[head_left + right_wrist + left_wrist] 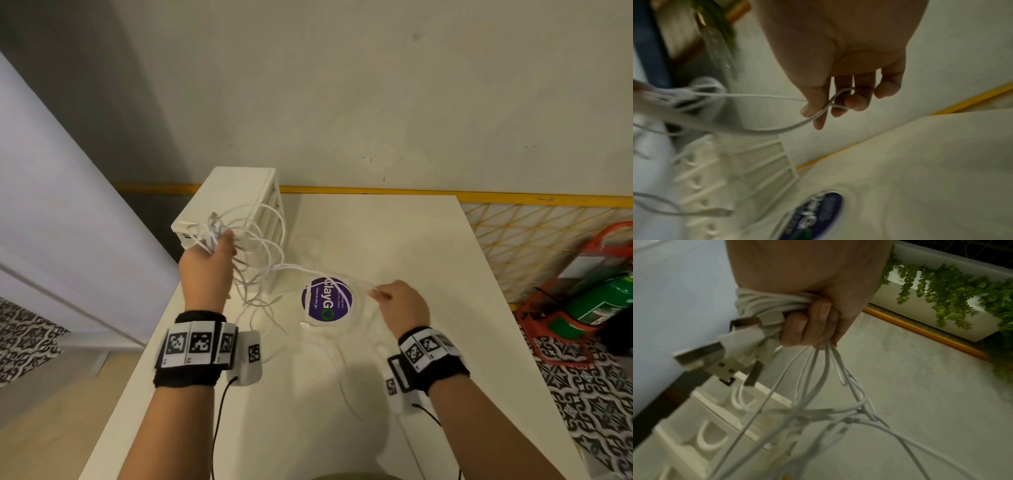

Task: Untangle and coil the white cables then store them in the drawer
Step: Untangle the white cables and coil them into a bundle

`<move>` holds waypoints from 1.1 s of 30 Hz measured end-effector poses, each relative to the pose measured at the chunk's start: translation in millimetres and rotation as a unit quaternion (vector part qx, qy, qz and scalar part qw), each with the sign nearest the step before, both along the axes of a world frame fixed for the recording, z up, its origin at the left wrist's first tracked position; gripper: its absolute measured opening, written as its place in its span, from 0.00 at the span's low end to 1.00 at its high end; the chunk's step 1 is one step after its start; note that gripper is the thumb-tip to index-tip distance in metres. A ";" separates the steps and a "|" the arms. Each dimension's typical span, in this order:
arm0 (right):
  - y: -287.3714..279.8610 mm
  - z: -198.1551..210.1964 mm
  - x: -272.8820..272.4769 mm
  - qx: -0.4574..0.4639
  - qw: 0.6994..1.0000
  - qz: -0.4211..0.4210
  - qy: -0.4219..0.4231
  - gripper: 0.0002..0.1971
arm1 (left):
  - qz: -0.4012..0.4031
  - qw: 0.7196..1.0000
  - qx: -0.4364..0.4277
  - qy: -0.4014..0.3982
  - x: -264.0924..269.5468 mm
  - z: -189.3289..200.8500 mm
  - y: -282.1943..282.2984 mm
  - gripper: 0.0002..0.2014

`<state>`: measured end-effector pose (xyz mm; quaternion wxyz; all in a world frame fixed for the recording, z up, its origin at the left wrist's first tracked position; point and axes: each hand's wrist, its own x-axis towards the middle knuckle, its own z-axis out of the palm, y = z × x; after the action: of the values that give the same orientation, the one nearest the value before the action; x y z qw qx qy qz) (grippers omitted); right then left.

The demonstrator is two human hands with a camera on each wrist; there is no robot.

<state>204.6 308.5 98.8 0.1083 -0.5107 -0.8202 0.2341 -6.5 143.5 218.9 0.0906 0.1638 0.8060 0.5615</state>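
Note:
My left hand (214, 251) is raised above the table's left side and grips a bundle of tangled white cables (260, 246). Up close, the left hand (809, 327) has its fingers curled round the strands, with USB plugs (715, 360) sticking out past the fist and loops (818, 402) hanging below. A single strand (329, 274) runs from the bundle to my right hand (383, 294), which pinches that cable (777, 97) between thumb and fingers (818, 107). The white drawer unit (239, 198) stands behind the bundle; its drawers (711, 434) look shut.
The white table (411, 246) carries a round purple sticker (327, 299). Loose cable ends (270, 318) lie on the table near the sticker. A green and red extinguisher stand (589, 301) sits on the floor to the right. A wall runs behind the table.

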 end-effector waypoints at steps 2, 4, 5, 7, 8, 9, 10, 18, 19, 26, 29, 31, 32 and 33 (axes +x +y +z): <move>15.1 -15.4 21.0 -0.042 0.997 -0.053 -0.043 0.17 | 0.028 1.000 0.001 0.003 -10.7 1.7 -7.4 0.18; 25.3 -28.7 41.1 -0.071 0.989 -0.094 -0.086 0.19 | 0.049 0.999 0.009 0.001 -19.5 1.2 -12.0 0.18; 29.9 -35.0 50.8 -0.083 0.986 -0.109 -0.100 0.19 | 0.062 0.998 0.013 0.000 -22.6 1.1 -13.8 0.19; 37.8 -47.3 68.8 -0.103 0.978 -0.138 -0.120 0.19 | 0.086 0.996 0.011 0.009 -28.8 -0.2 -17.6 0.22; 40.1 -51.9 77.7 -0.114 0.972 -0.158 -0.129 0.19 | 0.092 0.996 0.010 0.015 -30.7 -0.3 -19.3 0.22; 42.5 -56.3 87.1 -0.125 0.966 -0.182 -0.134 0.19 | 0.095 0.995 0.011 0.022 -33.0 -0.7 -21.0 0.21; 43.9 -59.8 96.1 -0.133 0.960 -0.207 -0.134 0.20 | 0.101 0.994 0.012 0.029 -34.3 -0.5 -22.9 0.19; 30.2 -36.7 61.9 -0.121 0.982 -0.074 -0.122 0.23 | 0.068 0.997 0.021 0.017 -20.5 4.5 -13.9 0.19; 27.8 -27.8 47.8 -0.117 0.985 -0.024 -0.123 0.26 | 0.047 0.999 0.016 0.018 -14.1 4.8 -8.7 0.20; -6.3 59.9 -19.1 0.142 0.985 0.082 0.052 0.25 | -0.059 0.997 -0.007 0.048 20.3 -1.8 12.3 0.18; -28.4 71.2 -44.3 0.106 0.959 0.232 0.126 0.23 | -0.076 0.996 -0.010 0.045 27.8 -4.5 19.8 0.19; -38.6 63.4 -56.6 0.047 0.957 0.274 0.076 0.22 | -0.079 0.996 -0.010 0.050 33.3 -5.5 22.9 0.22; -40.1 59.4 -59.6 0.022 0.960 0.268 0.080 0.17 | -0.076 0.996 -0.006 0.052 34.9 -5.5 23.0 0.23; -39.2 57.2 -59.5 0.008 0.961 0.251 0.114 0.13 | -0.070 0.996 0.001 0.047 34.4 -4.5 21.2 0.22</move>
<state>145.1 269.3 156.0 0.1428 -0.2579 -0.9061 0.3035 27.9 164.7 214.3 0.0915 0.2463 0.7954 0.5461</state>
